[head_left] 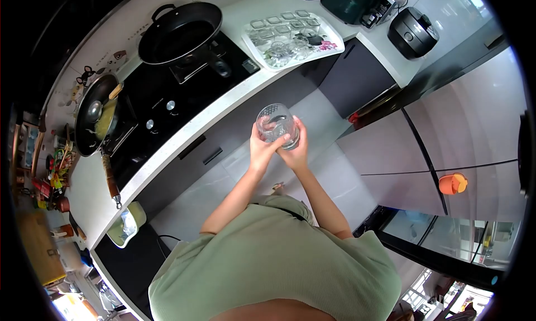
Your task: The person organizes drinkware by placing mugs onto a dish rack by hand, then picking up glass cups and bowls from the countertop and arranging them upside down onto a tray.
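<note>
A clear drinking glass (274, 121) with a patterned side is held in front of my body, above the floor. My left hand (264, 150) wraps round its near left side, thumb across the glass. On the other side, my right hand (299, 146) closes round the lower right part. The glass looks tilted; whether it holds any liquid I cannot tell. Beyond it, on the counter, a white floral tray (258, 57) bears several small clear glass pieces (282, 29).
A large black pan (181, 33) and a wok (87, 120) with a ladle (95, 110) rest on the black stove (184, 97). The wok's handle reaches over the counter edge. A black rice cooker (412, 33) stands far right, near the fridge (391, 153). A light green bin (137, 212) hangs at left.
</note>
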Demonstrator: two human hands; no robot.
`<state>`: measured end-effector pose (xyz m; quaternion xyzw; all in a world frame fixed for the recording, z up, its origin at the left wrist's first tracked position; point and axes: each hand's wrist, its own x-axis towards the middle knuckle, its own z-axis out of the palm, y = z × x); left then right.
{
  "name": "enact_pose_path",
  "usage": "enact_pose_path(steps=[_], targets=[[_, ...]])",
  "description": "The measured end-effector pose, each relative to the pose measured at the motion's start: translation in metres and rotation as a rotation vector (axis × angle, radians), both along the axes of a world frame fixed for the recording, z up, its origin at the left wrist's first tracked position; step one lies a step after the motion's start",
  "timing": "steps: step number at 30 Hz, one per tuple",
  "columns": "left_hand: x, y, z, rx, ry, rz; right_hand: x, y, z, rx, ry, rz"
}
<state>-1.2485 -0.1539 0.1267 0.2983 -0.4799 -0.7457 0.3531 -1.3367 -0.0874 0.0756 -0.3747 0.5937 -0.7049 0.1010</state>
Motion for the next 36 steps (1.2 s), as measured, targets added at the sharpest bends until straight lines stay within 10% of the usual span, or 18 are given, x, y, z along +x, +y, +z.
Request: enact_pose_path(steps=[28, 36], targets=[[-0.276, -0.112, 0.005, 0.158, -0.112, -0.544, -0.303, -0.108, 0.012, -0.012, -0.22, -0.247], [-0.339, -0.134, -0.016, 0.228, -0.065, -0.503, -0.378, -0.133, 0.044, 0.183, 0.178, -0.155]])
